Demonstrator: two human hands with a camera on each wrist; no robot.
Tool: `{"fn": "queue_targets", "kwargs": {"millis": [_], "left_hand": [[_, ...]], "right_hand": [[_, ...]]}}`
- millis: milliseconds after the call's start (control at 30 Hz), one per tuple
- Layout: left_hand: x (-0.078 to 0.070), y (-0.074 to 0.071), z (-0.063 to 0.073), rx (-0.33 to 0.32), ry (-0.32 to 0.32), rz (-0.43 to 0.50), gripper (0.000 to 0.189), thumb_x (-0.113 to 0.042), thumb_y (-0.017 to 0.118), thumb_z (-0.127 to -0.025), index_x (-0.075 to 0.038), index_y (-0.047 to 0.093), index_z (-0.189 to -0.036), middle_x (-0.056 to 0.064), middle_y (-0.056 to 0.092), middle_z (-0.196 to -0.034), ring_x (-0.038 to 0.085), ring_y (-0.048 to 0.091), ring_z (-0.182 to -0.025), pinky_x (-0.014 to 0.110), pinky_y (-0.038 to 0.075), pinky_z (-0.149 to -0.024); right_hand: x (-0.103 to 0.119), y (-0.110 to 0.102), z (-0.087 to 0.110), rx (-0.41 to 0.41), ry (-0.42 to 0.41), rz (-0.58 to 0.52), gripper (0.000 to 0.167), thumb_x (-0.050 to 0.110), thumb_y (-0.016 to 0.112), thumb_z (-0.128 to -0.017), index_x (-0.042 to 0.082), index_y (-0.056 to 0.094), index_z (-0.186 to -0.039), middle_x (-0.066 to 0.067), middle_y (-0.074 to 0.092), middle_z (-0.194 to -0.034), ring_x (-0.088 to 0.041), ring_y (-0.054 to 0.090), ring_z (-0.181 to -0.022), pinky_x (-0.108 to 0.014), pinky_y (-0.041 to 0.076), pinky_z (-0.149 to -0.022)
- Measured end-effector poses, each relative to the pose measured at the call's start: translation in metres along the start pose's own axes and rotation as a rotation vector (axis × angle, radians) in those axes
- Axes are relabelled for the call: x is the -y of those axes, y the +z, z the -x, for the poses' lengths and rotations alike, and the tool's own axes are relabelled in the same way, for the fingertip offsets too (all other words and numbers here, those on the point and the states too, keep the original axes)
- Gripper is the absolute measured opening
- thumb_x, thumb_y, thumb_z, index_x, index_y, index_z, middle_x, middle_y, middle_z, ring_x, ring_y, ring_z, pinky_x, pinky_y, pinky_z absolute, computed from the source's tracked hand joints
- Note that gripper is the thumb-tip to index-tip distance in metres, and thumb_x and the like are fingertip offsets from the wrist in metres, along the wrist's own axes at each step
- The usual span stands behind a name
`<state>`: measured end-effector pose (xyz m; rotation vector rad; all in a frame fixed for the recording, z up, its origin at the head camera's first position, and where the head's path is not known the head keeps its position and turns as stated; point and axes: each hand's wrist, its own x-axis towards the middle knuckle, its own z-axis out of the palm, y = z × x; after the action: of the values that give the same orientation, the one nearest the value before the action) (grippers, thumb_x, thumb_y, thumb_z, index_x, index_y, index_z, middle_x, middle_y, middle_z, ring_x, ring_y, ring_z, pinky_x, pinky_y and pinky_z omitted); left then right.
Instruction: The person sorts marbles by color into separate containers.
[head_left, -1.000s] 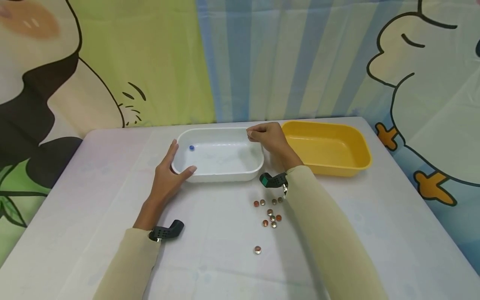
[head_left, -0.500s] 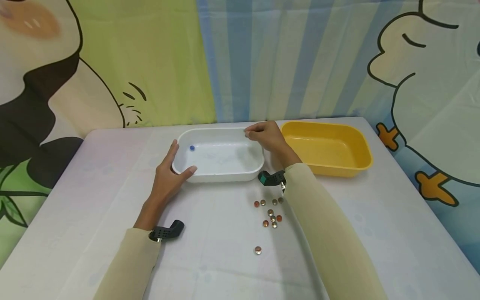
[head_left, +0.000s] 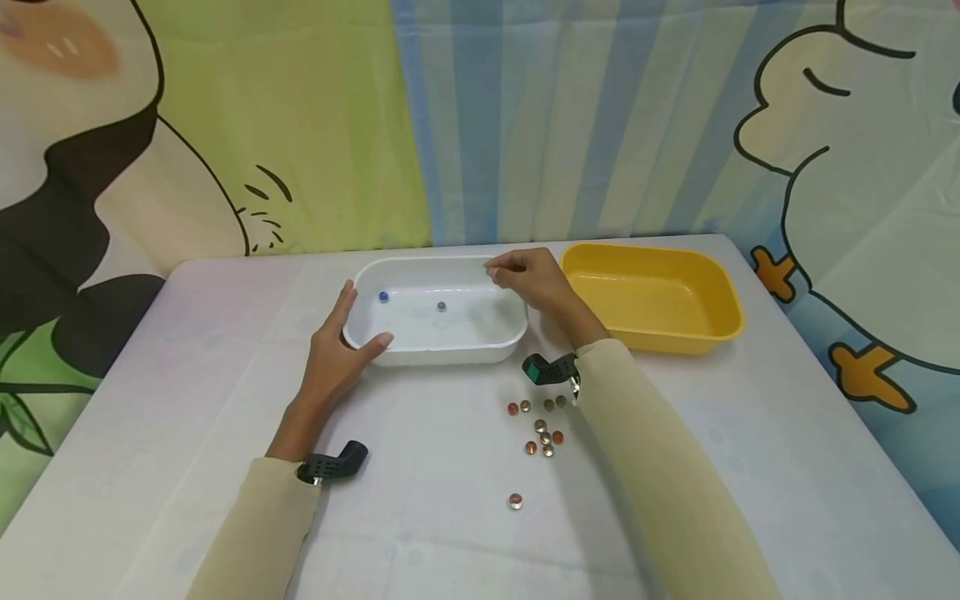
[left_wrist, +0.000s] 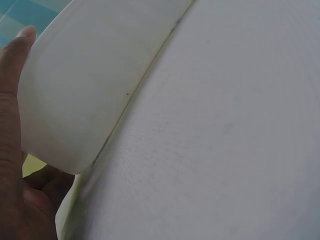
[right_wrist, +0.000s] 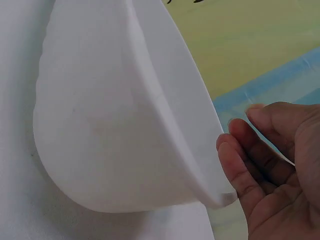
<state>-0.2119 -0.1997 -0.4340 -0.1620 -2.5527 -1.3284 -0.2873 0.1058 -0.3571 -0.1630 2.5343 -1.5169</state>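
My left hand (head_left: 333,354) grips the left end of a white plastic tray (head_left: 450,354), thumb over the near rim and fingers along the end wall. The left wrist view shows that thumb against the outside wall of the tray (left_wrist: 85,85). Inside lie a blue marble (head_left: 384,297) at the left and a greyish marble (head_left: 441,307) near the middle. My right hand (head_left: 536,279) is over the tray's right end, fingers bent. Seen from the right wrist, this hand (right_wrist: 270,170) has thumb and fingers apart beside the rim, with nothing visible between them.
A yellow tray (head_left: 652,342) stands right of the white one. Several brownish, glassy marbles (head_left: 545,437) lie grouped on the white-covered table in front of the trays. One marble (head_left: 515,501) sits apart, closer to me. A patterned cloth (head_left: 525,125) hangs behind the table.
A greyish marble now shows in the middle of the white tray, where none was visible before. My right hand has lowered slightly, its fingers shifting a little left. The left hand keeps its place.
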Motion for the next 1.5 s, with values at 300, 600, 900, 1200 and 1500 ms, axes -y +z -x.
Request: {"fn": "queue_targets", "kwargs": {"millis": [300,600,900,1200,1500], "left_hand": [[-0.001,-0.001,0.0,-0.005,0.006,-0.007,0.095,-0.044,0.076,-0.082,-0.019,0.022,-0.156,-0.007,0.018,-0.159,0.014,0.017,-0.145,0.04,0.021,-0.116],[0.003,0.0,0.002,-0.007,0.003,-0.01,0.095,-0.045,0.076,-0.082,-0.019,0.022,-0.156,-0.009,0.018,-0.158,0.013,0.017,-0.145,0.04,0.021,-0.116],[0.001,-0.001,0.002,-0.012,-0.005,-0.018,0.094,-0.045,0.075,-0.082,-0.018,0.023,-0.156,-0.006,0.018,-0.159,0.015,0.017,-0.145,0.041,0.021,-0.115],[0.0,0.001,0.002,-0.014,-0.001,-0.015,0.093,-0.039,0.076,-0.082,-0.018,0.023,-0.156,-0.008,0.018,-0.159,0.015,0.017,-0.145,0.041,0.021,-0.115],[0.002,0.002,0.003,-0.009,0.003,-0.027,0.096,-0.047,0.075,-0.082,-0.019,0.02,-0.156,-0.005,0.016,-0.16,0.017,0.015,-0.146,0.042,0.02,-0.116]], "right_hand": [[-0.004,-0.005,0.026,-0.002,-0.224,0.077,0.024,0.02,0.063,-0.096,0.007,0.072,-0.114,-0.007,0.07,-0.106,-0.019,0.064,-0.09,-0.032,0.053,-0.081],[-0.012,-0.028,0.065,-0.048,-0.377,0.16,0.024,0.017,0.066,-0.094,0.007,0.071,-0.115,-0.005,0.068,-0.113,-0.018,0.063,-0.1,-0.034,0.053,-0.088],[-0.034,-0.065,0.096,-0.129,-0.543,0.3,0.023,0.007,0.07,-0.09,0.001,0.072,-0.112,-0.01,0.07,-0.11,-0.023,0.066,-0.096,-0.04,0.055,-0.082],[-0.056,-0.102,0.128,-0.245,-0.43,0.417,0.026,0.016,0.068,-0.093,0.007,0.07,-0.117,-0.009,0.068,-0.115,-0.025,0.061,-0.104,-0.021,0.051,-0.076],[-0.094,-0.131,0.144,-0.47,-0.342,0.433,0.036,0.013,0.068,-0.092,0.007,0.064,-0.128,-0.016,0.063,-0.123,-0.033,0.058,-0.105,-0.001,0.036,-0.075]]}}
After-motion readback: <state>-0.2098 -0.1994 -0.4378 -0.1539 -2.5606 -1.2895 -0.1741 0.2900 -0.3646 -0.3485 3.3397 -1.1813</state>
